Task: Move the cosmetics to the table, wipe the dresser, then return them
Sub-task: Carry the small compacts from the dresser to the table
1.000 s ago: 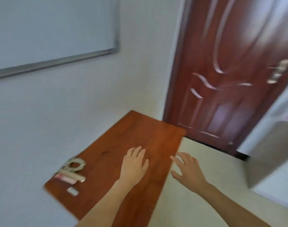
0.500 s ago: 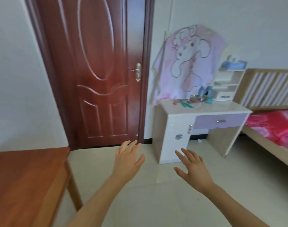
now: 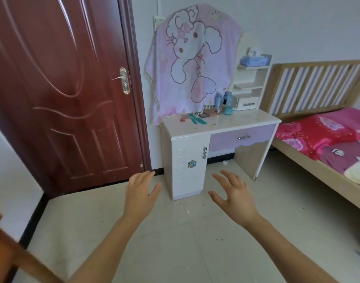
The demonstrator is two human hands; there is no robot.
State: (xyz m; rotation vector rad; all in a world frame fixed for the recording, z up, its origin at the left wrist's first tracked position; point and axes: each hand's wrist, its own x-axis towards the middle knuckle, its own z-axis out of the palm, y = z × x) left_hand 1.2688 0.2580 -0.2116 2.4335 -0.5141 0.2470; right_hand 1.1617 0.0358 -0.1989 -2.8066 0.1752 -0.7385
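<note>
Our left hand [image 3: 141, 193] and right hand [image 3: 234, 198] hover short of the dresser counter [image 3: 246, 119], fingers [image 3: 144, 177] released, empty; upon it bottles [image 3: 218, 100] stand upright, teal strips [image 3: 197, 120] lie flat.

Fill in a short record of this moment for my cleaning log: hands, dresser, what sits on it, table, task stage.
left hand: open, empty, in the air above the floor
right hand: open, empty, spread
dresser: white, purple drawer, right of the door
on dresser: bottles, teal jar, green strips, small red item
table: brown corner at lower left
task stage: nothing in hand, dresser not yet cleared
</note>
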